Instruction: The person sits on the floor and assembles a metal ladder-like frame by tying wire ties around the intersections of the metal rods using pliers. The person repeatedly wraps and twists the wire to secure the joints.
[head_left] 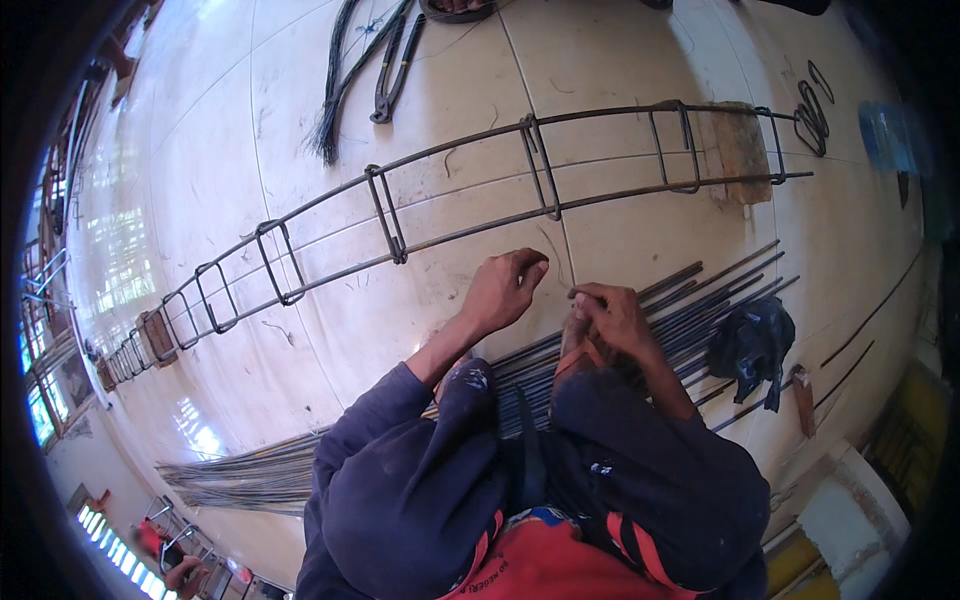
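My left hand (503,291) is closed, thumb and fingers drawn together over the tiles. Whatever it may pinch is too small to make out. To its right, my right hand (618,315) pinches at the fingertips, near my foot. A thin wire (556,256) curves up from those fingertips, faint against the floor. Beyond both hands lies a long steel rebar frame (460,240), two bars joined by several rectangular stirrups (386,215). Neither hand touches it. A brick-like block (735,150) sits under its right end, another block (158,337) under its left part.
Pincers (397,75) and a bundle of tie wire (335,110) lie at the far side. Loose stirrups (812,118) lie at the right. Steel rods (690,330) run beneath my legs, beside a black plastic bag (752,345). Wire lengths (240,478) spread at left.
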